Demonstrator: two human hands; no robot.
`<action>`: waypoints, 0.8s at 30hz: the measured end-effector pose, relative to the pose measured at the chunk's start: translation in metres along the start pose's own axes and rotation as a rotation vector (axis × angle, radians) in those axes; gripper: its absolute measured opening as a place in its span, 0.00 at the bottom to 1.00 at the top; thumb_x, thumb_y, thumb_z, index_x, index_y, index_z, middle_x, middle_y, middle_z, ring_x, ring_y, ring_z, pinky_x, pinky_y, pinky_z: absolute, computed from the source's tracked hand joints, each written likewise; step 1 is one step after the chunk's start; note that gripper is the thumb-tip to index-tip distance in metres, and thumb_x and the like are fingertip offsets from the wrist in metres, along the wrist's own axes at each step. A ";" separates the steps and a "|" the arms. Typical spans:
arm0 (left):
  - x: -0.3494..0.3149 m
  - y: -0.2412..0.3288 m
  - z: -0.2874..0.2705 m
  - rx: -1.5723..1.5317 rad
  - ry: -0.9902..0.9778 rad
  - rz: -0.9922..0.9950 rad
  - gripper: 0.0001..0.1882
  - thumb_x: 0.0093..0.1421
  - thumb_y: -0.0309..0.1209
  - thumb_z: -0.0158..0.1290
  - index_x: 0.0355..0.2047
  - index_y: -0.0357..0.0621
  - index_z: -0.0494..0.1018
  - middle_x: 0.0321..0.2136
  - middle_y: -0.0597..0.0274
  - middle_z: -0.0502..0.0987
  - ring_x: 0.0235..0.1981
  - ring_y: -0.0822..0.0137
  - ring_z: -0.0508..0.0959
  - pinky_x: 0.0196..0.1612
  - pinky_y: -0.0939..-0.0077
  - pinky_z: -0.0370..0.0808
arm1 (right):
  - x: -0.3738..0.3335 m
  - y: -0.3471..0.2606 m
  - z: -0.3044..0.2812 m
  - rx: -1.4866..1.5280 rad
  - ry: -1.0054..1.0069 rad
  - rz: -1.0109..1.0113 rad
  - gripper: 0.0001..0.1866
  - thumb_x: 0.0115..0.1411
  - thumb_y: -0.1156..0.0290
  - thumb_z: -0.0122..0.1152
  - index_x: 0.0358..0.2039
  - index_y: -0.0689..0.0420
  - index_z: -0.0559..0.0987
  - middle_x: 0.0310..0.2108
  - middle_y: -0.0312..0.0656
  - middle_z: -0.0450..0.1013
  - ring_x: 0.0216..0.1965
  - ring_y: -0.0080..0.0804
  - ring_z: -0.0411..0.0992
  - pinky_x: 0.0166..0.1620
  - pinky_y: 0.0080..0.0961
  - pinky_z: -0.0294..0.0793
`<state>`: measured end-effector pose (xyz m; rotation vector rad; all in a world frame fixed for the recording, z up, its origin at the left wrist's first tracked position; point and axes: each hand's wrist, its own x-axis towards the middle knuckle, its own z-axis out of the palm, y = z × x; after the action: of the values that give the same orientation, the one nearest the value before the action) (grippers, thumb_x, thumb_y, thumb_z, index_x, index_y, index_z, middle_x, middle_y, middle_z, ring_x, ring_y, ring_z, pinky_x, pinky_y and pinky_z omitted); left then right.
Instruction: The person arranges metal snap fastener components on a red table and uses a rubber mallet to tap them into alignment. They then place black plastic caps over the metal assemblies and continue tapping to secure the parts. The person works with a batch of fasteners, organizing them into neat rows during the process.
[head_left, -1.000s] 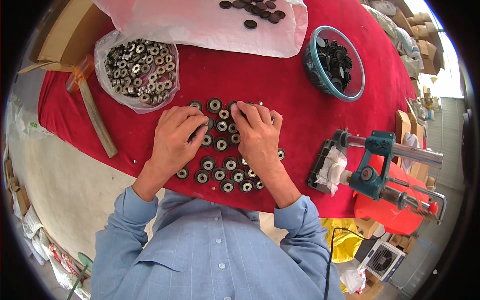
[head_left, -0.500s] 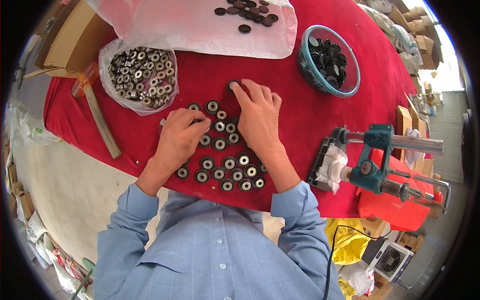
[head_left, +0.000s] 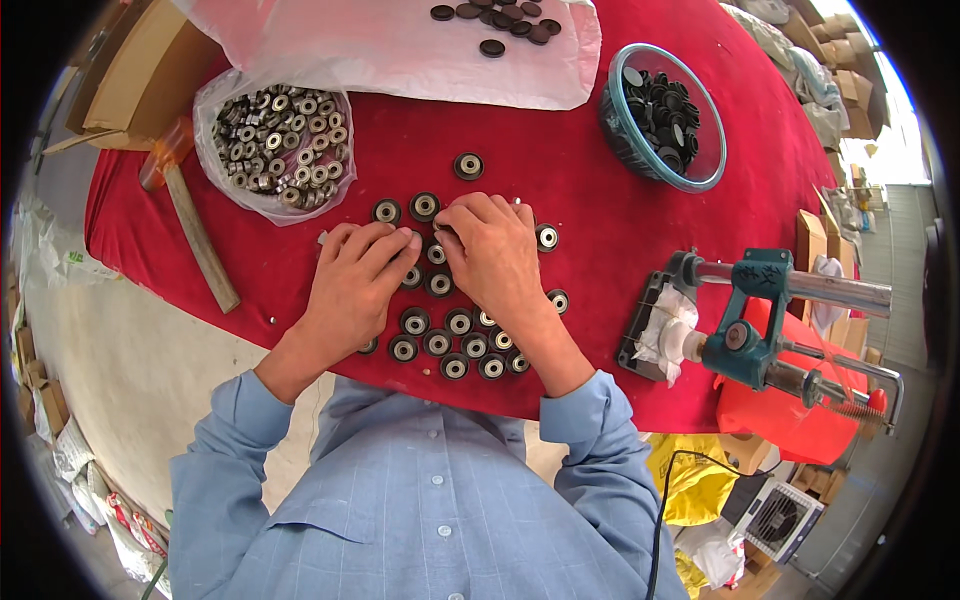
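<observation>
Black-rimmed wheels with metal bearings in their centres lie in a loose cluster, such as this wheel (head_left: 438,284), on the red cloth (head_left: 590,240). My right hand (head_left: 492,250) reaches over the upper part of the cluster, thumb and forefinger pinched on a small bearing (head_left: 438,226), mostly covered by the fingers. My left hand (head_left: 352,278) is at the cluster's left side, its fingers curled together by a wheel (head_left: 411,278); whatever they hold is hidden. Beyond both hands sits a single wheel (head_left: 468,166).
A plastic bag (head_left: 206,98) of loose bearings stands far left, near a hammer (head_left: 200,235) and a cardboard box (head_left: 150,70). Black discs (head_left: 491,48) lie on a white sheet (head_left: 470,88); more fill a clear bowl (head_left: 722,150). A green hand press (head_left: 752,310) stands right.
My right hand has let go of the far wheel and come back toward me and left, onto the small bearing. More wheels show to its right. My left hand has shifted slightly, its fingers less tightly pinched.
</observation>
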<state>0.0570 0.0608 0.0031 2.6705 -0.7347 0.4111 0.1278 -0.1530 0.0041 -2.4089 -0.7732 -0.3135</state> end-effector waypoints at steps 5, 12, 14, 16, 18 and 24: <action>-0.006 0.004 0.007 -0.030 0.035 -0.021 0.25 0.58 0.21 0.56 0.58 0.36 0.81 0.57 0.56 0.79 0.59 0.53 0.77 0.62 0.49 0.70 | 0.005 0.003 0.001 0.029 0.009 0.049 0.10 0.57 0.74 0.76 0.39 0.52 0.84 0.38 0.35 0.80 0.40 0.37 0.79 0.47 0.42 0.72; -0.009 -0.002 0.002 -0.076 0.010 -0.067 0.28 0.58 0.19 0.57 0.61 0.40 0.80 0.58 0.59 0.80 0.61 0.53 0.77 0.65 0.43 0.67 | 0.004 0.013 -0.062 0.306 0.224 0.252 0.11 0.57 0.81 0.73 0.41 0.58 0.85 0.37 0.42 0.80 0.33 0.33 0.81 0.40 0.33 0.80; -0.012 0.001 0.004 -0.033 0.014 -0.077 0.29 0.58 0.18 0.57 0.61 0.41 0.80 0.59 0.60 0.80 0.62 0.54 0.77 0.68 0.42 0.65 | -0.010 0.018 -0.079 0.256 0.261 0.285 0.11 0.57 0.83 0.72 0.41 0.61 0.85 0.38 0.43 0.81 0.33 0.29 0.81 0.41 0.28 0.81; -0.012 0.005 0.006 0.002 0.005 -0.079 0.29 0.58 0.18 0.57 0.62 0.42 0.80 0.60 0.60 0.80 0.63 0.55 0.77 0.70 0.41 0.64 | -0.026 0.021 -0.086 0.217 0.270 0.305 0.11 0.57 0.83 0.72 0.41 0.60 0.85 0.39 0.42 0.81 0.33 0.29 0.80 0.41 0.29 0.81; -0.012 0.008 0.004 0.036 -0.016 -0.087 0.29 0.58 0.18 0.56 0.61 0.42 0.80 0.60 0.60 0.80 0.63 0.56 0.76 0.71 0.41 0.63 | -0.042 0.023 -0.085 0.189 0.283 0.317 0.12 0.56 0.83 0.72 0.41 0.60 0.85 0.40 0.42 0.81 0.33 0.29 0.80 0.41 0.29 0.81; -0.006 0.009 0.001 0.025 0.016 -0.070 0.24 0.59 0.20 0.58 0.57 0.42 0.82 0.57 0.60 0.81 0.60 0.54 0.77 0.67 0.41 0.66 | -0.067 0.018 -0.063 0.057 0.185 0.290 0.14 0.56 0.76 0.75 0.43 0.53 0.85 0.43 0.39 0.81 0.42 0.39 0.80 0.47 0.37 0.73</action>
<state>0.0476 0.0557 0.0025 2.7041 -0.6338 0.4256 0.0815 -0.2332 0.0206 -2.3572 -0.3399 -0.3831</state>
